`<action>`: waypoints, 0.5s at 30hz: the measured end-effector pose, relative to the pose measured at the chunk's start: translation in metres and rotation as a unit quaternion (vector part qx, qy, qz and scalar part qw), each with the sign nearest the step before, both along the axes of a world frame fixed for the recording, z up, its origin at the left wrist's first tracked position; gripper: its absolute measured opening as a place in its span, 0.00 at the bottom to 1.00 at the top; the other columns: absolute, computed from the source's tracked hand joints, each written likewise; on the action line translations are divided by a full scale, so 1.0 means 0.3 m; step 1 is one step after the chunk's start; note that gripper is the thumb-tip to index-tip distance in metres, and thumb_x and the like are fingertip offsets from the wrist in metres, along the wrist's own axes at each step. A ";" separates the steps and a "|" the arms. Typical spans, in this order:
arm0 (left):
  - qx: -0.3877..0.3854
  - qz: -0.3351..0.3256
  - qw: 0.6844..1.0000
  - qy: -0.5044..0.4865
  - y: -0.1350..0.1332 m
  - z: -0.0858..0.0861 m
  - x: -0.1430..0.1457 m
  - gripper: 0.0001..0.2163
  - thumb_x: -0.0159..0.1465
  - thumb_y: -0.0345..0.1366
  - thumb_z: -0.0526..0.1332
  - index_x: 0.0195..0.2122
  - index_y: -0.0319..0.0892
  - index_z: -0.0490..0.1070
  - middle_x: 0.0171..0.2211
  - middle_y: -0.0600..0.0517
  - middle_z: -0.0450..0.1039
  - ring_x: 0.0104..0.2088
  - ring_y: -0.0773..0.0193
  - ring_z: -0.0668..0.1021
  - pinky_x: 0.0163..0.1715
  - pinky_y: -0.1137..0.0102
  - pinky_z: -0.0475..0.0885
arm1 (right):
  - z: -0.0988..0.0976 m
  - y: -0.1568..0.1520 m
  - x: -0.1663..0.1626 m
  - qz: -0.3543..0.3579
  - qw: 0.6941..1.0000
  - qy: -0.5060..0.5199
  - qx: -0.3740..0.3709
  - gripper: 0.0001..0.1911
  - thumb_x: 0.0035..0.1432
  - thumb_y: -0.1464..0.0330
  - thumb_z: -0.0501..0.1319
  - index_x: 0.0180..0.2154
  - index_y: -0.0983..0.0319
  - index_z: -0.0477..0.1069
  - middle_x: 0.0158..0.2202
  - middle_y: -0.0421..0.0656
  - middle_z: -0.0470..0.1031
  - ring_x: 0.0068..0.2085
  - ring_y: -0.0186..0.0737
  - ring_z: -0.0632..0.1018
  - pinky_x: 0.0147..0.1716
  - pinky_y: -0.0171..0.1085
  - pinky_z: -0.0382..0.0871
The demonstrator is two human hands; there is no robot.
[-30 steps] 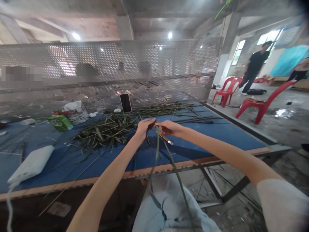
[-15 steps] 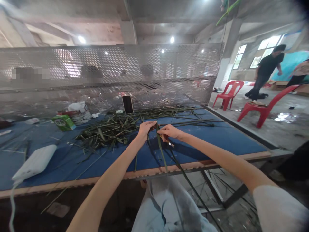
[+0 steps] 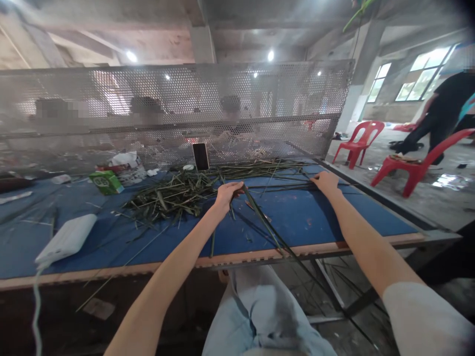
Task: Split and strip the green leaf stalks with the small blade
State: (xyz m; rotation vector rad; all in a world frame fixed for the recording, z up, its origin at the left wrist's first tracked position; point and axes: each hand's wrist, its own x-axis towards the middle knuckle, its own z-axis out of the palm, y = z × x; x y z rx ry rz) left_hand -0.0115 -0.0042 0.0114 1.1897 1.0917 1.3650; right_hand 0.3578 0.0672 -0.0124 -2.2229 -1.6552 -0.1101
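Note:
My left hand (image 3: 227,194) is closed around the top of a long green leaf strip (image 3: 267,230) that slants down to the right over the front edge of the blue table (image 3: 322,217). My right hand (image 3: 325,181) is stretched far to the right, fingers closing on thin green stalks (image 3: 282,186) that lie across the tabletop. A small knife-like tool with a yellowish handle (image 3: 260,211) lies on the blue surface between my hands. A heap of green leaves and stems (image 3: 174,195) is just beyond my left hand.
A phone (image 3: 201,156) leans upright against the perforated metal screen (image 3: 178,109). A green carton (image 3: 106,182) and a white power bank (image 3: 67,239) with its cable sit at left. Red plastic chairs (image 3: 411,165) and a walking person (image 3: 441,116) are at right. People sit behind the screen.
My right hand left the strip and the small tool, which now lies on the table, and reached out right to the stalks. The left hand kept its hold on the strip.

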 end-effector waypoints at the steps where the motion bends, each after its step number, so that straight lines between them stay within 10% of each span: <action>1: -0.001 0.001 1.000 0.000 -0.001 0.001 -0.001 0.15 0.42 0.43 0.73 0.25 0.38 0.77 0.25 0.49 0.77 0.26 0.66 0.75 0.26 0.72 0.65 | -0.011 0.003 0.006 0.001 1.000 0.004 0.011 0.13 0.59 0.66 0.60 0.39 0.68 0.78 0.41 0.58 0.76 0.48 0.54 0.74 0.43 0.45 0.67; 7: 0.002 0.001 1.000 0.007 0.002 0.000 -0.005 0.15 0.42 0.44 0.73 0.25 0.38 0.77 0.26 0.49 0.77 0.27 0.65 0.76 0.26 0.72 0.64 | -0.012 0.017 0.005 -0.030 0.969 0.124 0.210 0.11 0.59 0.69 0.56 0.38 0.68 0.75 0.40 0.57 0.76 0.49 0.53 0.73 0.46 0.47 0.66; 15: 0.001 -0.001 1.000 0.013 -0.006 0.008 0.001 0.17 0.40 0.46 0.73 0.25 0.38 0.78 0.26 0.48 0.77 0.26 0.66 0.75 0.25 0.73 0.64 | 0.057 0.006 0.041 -0.154 0.834 0.373 0.377 0.21 0.65 0.76 0.34 0.49 0.68 0.61 0.42 0.58 0.75 0.41 0.45 0.78 0.42 0.45 0.69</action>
